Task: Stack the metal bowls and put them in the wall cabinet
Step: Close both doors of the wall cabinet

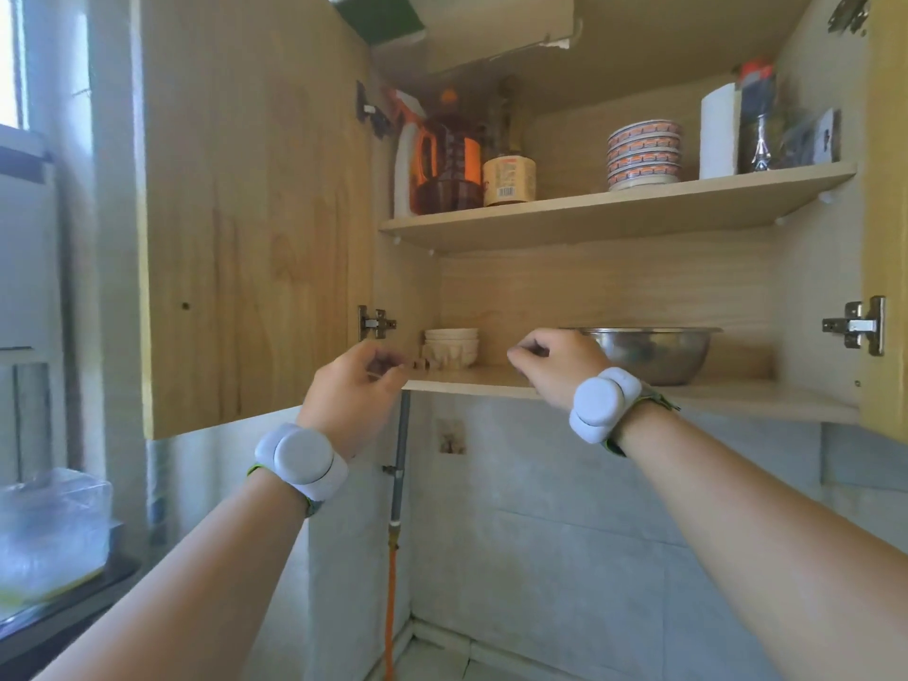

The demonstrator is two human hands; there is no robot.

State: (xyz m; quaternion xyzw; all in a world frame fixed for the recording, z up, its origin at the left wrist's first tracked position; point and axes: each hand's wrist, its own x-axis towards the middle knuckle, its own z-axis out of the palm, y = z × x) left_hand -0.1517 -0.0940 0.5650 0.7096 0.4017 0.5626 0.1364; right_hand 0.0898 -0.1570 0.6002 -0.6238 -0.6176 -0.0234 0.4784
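The metal bowls (658, 353) sit nested on the lower shelf (766, 398) of the open wall cabinet, right of centre; only the outer bowl shows clearly. My right hand (560, 366) hovers at the shelf's front edge just left of the bowls, fingers loosely curled, holding nothing. My left hand (354, 390) is further left at the shelf's corner, also curled and empty. Both wrists wear white bands.
White ceramic bowls (452, 347) stand at the lower shelf's left. The upper shelf (614, 213) carries bottles (452, 159), patterned bowls (644, 154) and a paper roll (718, 132). Cabinet doors (255, 213) stand open on both sides. A pipe (400, 464) runs down the tiled wall.
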